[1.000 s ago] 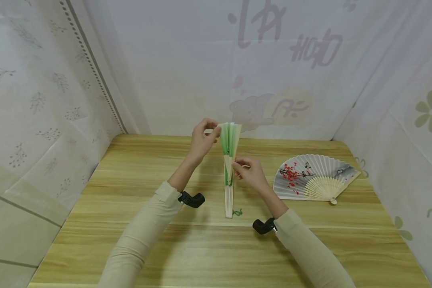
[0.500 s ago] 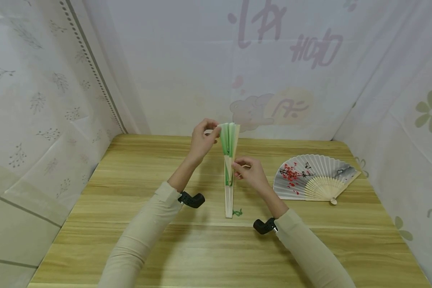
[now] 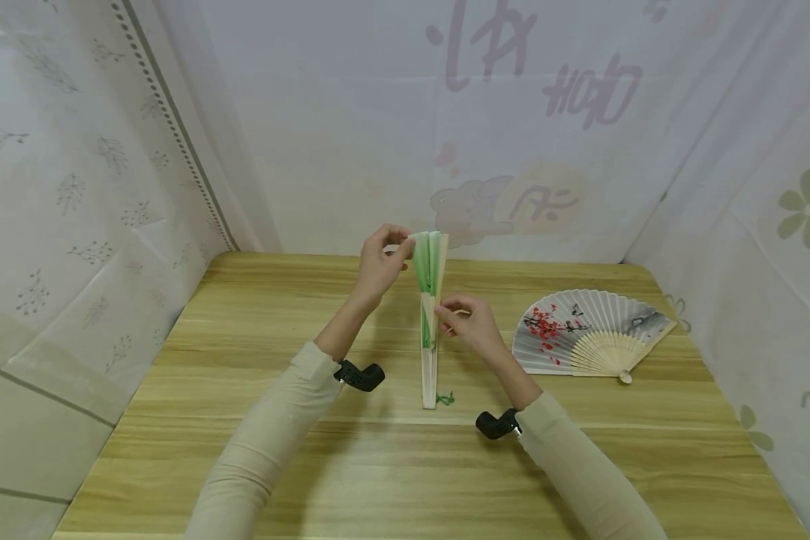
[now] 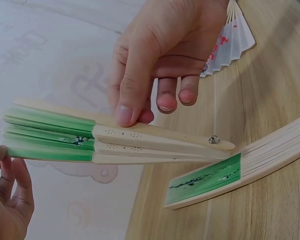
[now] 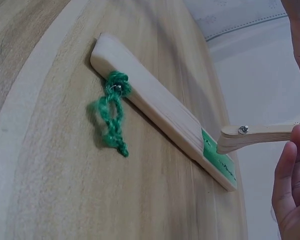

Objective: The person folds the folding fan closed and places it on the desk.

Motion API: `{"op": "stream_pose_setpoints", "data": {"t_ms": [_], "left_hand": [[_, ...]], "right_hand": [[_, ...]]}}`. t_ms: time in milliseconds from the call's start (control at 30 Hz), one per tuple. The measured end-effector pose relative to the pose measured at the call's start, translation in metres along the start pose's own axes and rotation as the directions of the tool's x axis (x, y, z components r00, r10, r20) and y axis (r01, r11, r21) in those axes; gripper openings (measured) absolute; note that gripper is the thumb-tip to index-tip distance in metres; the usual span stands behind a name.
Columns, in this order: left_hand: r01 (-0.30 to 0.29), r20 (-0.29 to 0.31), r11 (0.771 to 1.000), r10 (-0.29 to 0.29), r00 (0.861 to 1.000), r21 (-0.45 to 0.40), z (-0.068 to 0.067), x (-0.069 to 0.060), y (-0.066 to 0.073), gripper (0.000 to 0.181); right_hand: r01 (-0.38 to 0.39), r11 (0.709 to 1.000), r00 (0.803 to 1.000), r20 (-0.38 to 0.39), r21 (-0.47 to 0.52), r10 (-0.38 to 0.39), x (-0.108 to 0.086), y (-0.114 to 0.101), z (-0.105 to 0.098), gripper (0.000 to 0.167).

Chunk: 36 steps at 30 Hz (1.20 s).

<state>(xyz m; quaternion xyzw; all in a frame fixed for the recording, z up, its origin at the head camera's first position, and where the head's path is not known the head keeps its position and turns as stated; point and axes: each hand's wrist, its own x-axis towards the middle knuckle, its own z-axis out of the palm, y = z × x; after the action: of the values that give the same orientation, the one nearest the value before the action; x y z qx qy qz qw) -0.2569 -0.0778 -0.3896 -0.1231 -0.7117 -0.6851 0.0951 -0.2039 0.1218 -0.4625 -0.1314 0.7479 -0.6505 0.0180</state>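
Note:
A green-and-white folding fan (image 3: 429, 262), nearly folded, is held above the table between both hands. My left hand (image 3: 382, 262) pinches the tip of its pleated end. The right hand (image 3: 471, 322) pinches a pale wooden guard stick partway down, as the left wrist view shows, with the metal rivet (image 4: 214, 140) beyond its fingers. Under the held fan, a second green folding fan (image 5: 150, 95) lies folded on the table, a green cord loop (image 5: 111, 115) tied at its rivet end. In the head view the held fan covers part of it.
To the right, a grey-white folding fan (image 3: 543, 352) with red blossoms lies spread on the wooden table (image 3: 256, 450). Patterned cloth (image 3: 337, 135) hangs behind and on both sides. Black wrist cameras (image 3: 362, 375) sit on both forearms.
The held fan's right edge has moved slightly left, so its pleated end is narrower. Both hands stay almost in place; the other two fans have not moved.

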Motion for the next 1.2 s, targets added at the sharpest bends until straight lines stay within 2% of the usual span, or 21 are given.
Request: {"op": "stream_pose_setpoints", "data": {"t_ms": [300, 567, 667, 900, 1067, 1200], "left_hand": [[0.018, -0.002, 1.000, -0.018, 1.000, -0.007, -0.0024, -0.0005, 0.0006, 0.010], [0.035, 0.001, 0.999, -0.035, 0.999, -0.009, -0.0018, 0.0000, 0.0015, 0.011], [0.031, 0.001, 0.999, -0.031, 1.000, -0.010, -0.0018, 0.0006, 0.0004, 0.011], [0.002, -0.017, 1.000, -0.002, 1.000, 0.003, -0.0017, 0.0011, -0.0039, 0.011], [0.038, -0.018, 0.999, -0.038, 0.999, -0.017, 0.0001, 0.0013, -0.0047, 0.011], [0.070, 0.009, 0.996, -0.069, 0.998, -0.047, 0.0018, 0.0002, -0.0050, 0.014]], "right_hand": [[-0.038, 0.998, 0.998, 0.041, 0.051, 0.036, 0.0013, 0.0047, -0.0029, 0.019], [-0.056, 0.997, 0.998, 0.023, 0.052, 0.055, -0.0008, 0.0042, -0.0010, 0.017], [-0.050, 0.998, 0.998, 0.030, 0.045, 0.048, -0.0004, 0.0054, -0.0014, 0.016], [-0.089, 0.995, 0.994, 0.064, 0.039, 0.086, -0.0013, 0.0045, -0.0035, 0.016], [-0.083, 0.997, 0.994, 0.073, 0.001, 0.083, -0.0016, -0.0005, -0.0030, 0.019], [-0.072, 0.997, 0.995, 0.071, -0.010, 0.072, -0.0021, -0.0016, -0.0002, 0.018]]}}
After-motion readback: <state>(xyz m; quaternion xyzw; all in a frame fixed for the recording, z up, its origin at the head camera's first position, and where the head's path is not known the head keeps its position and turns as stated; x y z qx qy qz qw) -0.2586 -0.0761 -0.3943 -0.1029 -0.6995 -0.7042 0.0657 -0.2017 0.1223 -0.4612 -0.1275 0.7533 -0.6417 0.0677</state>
